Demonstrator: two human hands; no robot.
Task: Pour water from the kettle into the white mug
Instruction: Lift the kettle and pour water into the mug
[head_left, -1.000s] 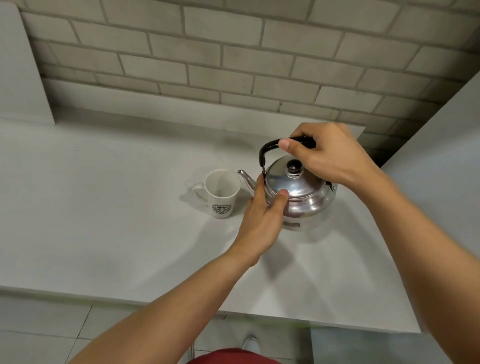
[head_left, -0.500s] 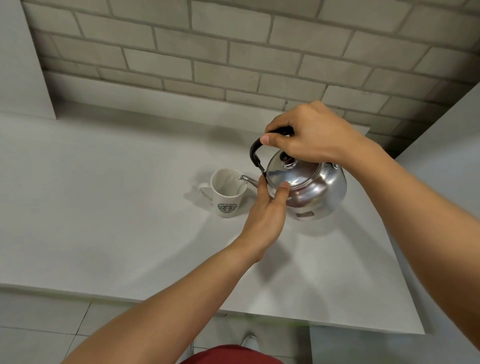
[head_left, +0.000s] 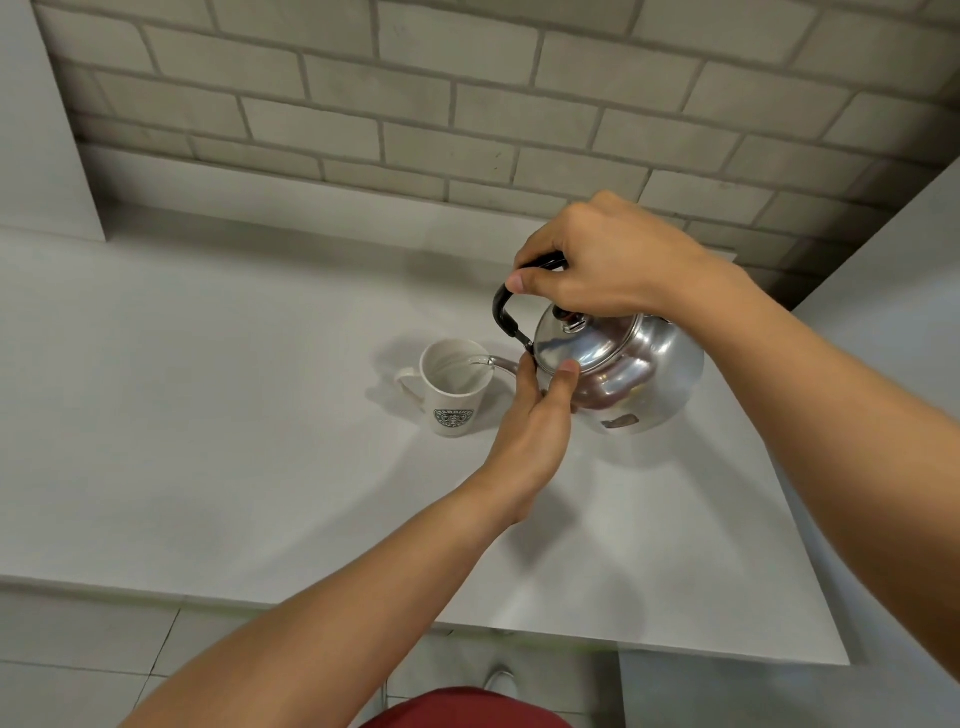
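A shiny steel kettle (head_left: 639, 374) with a black handle is lifted off the counter and tilted left. Its thin spout (head_left: 496, 362) reaches over the rim of the white mug (head_left: 453, 389), which stands upright on the counter with a green round logo facing me and its handle to the left. Water shows inside the mug under the spout tip. My right hand (head_left: 602, 260) is closed around the black handle on top. My left hand (head_left: 535, 415) presses thumb and fingers against the kettle's lid edge and front wall.
The pale grey counter (head_left: 208, 415) runs to a brick wall (head_left: 467, 104) behind. Its front edge lies near my forearms, with tiled floor below. A grey panel rises at the right and a white block stands at the far left.
The kettle has risen off the counter and tipped further left, so its spout now hangs over the mug's rim. Both hands kept their hold. Water has appeared in the mug.
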